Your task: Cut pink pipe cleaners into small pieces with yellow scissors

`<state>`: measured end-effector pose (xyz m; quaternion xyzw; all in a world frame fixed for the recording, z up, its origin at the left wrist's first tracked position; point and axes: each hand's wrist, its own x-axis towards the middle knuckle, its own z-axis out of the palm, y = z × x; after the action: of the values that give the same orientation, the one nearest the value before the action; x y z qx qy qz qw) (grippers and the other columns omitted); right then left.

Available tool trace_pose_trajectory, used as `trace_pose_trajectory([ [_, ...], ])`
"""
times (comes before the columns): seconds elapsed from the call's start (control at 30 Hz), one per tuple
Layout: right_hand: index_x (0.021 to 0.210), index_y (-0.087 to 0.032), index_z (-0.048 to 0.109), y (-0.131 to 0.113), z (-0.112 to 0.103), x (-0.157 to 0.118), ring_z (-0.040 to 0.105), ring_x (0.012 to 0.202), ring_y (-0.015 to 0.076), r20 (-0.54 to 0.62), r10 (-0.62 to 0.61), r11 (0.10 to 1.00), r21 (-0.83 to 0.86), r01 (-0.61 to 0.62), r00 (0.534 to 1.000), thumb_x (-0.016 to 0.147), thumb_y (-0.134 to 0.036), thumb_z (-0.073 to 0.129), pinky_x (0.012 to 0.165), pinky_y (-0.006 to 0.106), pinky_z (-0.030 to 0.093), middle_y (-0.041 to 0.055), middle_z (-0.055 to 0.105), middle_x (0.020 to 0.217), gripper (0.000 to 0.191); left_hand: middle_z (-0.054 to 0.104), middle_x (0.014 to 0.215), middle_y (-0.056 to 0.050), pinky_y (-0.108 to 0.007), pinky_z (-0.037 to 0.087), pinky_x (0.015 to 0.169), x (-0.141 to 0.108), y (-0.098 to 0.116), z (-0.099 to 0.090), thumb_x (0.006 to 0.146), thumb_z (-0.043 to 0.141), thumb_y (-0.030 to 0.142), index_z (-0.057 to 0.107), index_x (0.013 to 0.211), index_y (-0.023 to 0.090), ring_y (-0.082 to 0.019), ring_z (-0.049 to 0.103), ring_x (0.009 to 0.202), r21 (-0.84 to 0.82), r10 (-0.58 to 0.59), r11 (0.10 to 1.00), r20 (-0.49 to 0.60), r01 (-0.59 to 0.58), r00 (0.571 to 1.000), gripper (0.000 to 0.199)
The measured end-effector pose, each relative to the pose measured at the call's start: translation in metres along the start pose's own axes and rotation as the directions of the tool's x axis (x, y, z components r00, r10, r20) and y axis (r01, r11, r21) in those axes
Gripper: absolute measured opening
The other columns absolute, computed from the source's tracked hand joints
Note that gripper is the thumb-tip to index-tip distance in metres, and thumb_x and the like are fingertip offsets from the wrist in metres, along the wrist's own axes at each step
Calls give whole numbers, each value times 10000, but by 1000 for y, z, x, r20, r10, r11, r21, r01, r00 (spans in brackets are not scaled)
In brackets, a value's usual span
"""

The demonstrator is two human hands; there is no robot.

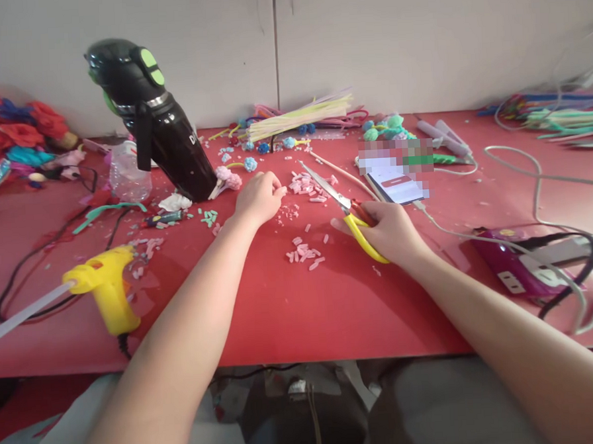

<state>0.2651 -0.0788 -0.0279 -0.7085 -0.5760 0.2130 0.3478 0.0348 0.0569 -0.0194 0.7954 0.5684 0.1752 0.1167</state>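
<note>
My right hand (394, 230) grips scissors by their yellow handles (364, 240), the blades pointing away and to the left. My left hand (259, 197) is closed with its fingertips pinched together; whatever they may hold is too small to make out. Beside those fingertips lies a heap of short pink cut pieces (308, 185) on the red table. A second, smaller pile of pink pieces (304, 251) is nearer to me. Finer pink scraps (289, 214) are scattered between the two. A pale pink stem (341, 168) runs behind the scissor blades towards the phone.
A black bottle (173, 142) stands beyond my left hand. A yellow glue gun (112, 288) lies at left. Pipe cleaners (301, 119) are bundled at the back. Right of the scissors are a phone (396, 180), white cables (538, 183) and a purple box (515, 263).
</note>
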Motion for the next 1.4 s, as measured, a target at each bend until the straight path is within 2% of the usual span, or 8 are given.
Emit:
trace_pose_trajectory([
  [0.2,625,-266,267,0,-1,-1,210,643,120,14,-1,1000,-1,1,1000,615,-966,744,549,319,204,-59,229,620,848,780,1148,-118,-415,554,980,6,-9,8,1022,692,237,673,953,207,-283,715,1092,-52,8,999,-40,-10,999,77],
  [0.33,630,-267,276,1,-1,-1,212,647,123,19,-12,1000,-2,12,1000,636,-935,760,544,317,202,-58,232,623,824,776,1088,-103,-428,550,1031,10,-16,7,989,688,171,621,852,217,-275,708,1097,-126,41,990,-115,-56,992,158],
  [0.47,634,-270,283,2,-2,-1,224,638,123,33,-19,1000,3,19,999,641,-913,772,536,314,204,-56,239,622,808,764,919,-62,-406,584,971,5,-24,3,963,686,131,588,821,227,-238,724,950,-281,5,958,-205,-64,979,198],
  [0.6,621,-270,295,1,-3,-3,247,621,125,37,-12,999,-42,14,999,619,-926,766,529,319,209,-51,252,608,808,776,855,-29,-313,620,827,-17,-26,-2,942,697,105,630,877,220,-169,745,809,-509,-9,853,-232,-114,973,148],
  [0.8,624,-274,308,3,-2,-6,263,615,136,55,-51,995,-88,55,997,657,-898,760,528,330,222,-44,268,593,772,864,1049,-87,-350,674,944,-71,-19,-16,902,822,199,799,1026,182,-207,819,970,-675,-43,725,-242,-136,969,127],
  [0.93,627,-272,304,4,-3,-10,259,618,139,55,-83,992,-94,88,995,654,-895,769,528,328,228,-45,274,586,778,854,921,-75,-340,674,857,-90,-14,-22,912,848,311,803,947,177,-203,807,857,-727,-50,677,-205,-118,977,146],
  [1.13,650,-268,310,3,-5,-13,259,637,141,79,-118,980,-149,129,990,658,-931,753,547,320,257,-46,314,602,797,767,746,-40,-271,564,650,-86,-9,-18,1014,760,407,705,844,202,-145,682,662,-715,-36,689,-198,-119,980,272],
  [1.4,638,-263,299,5,-3,-10,264,625,140,102,-139,969,-192,157,985,659,-966,744,541,315,252,-38,323,581,833,738,746,-36,-290,531,638,-84,-5,-18,1070,666,435,641,790,221,-155,653,671,-664,32,727,-222,-175,974,353],
])
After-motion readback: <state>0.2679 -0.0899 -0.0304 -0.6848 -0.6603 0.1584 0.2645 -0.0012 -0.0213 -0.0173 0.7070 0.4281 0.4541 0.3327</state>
